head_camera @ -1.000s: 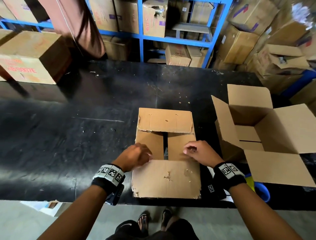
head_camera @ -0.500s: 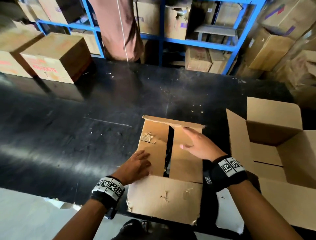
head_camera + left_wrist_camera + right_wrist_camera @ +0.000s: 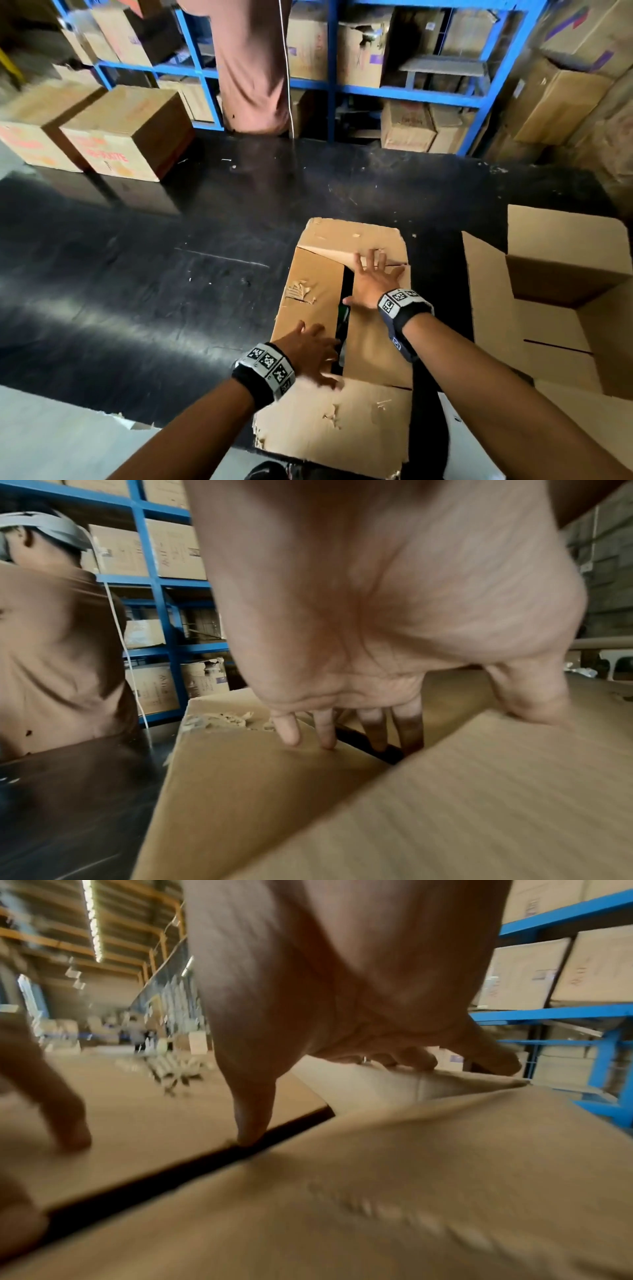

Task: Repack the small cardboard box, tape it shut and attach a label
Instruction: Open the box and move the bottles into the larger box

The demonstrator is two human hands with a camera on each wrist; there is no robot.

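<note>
The small cardboard box lies on the black surface directly under both hands. The right hand is laid flat with spread fingers on the right inner flap, its fingertips reaching the far flap. The left hand is pressed with straight fingers on the left inner flap, and nothing is gripped by either hand.

A dark gap is left between the two inner flaps; in the left wrist view two fingers seem to dip into it, so they could be pinched when the far flap is folded down. The far flap is half raised and, if it is released, it will probably spring back. The near flap, torn at its edge, hangs past the surface edge (towards the person) and could be bent by the forearms.

The contents are almost hidden; only something green is glimpsed. No tape or label can be made out, and both wrist views are blurred
</note>
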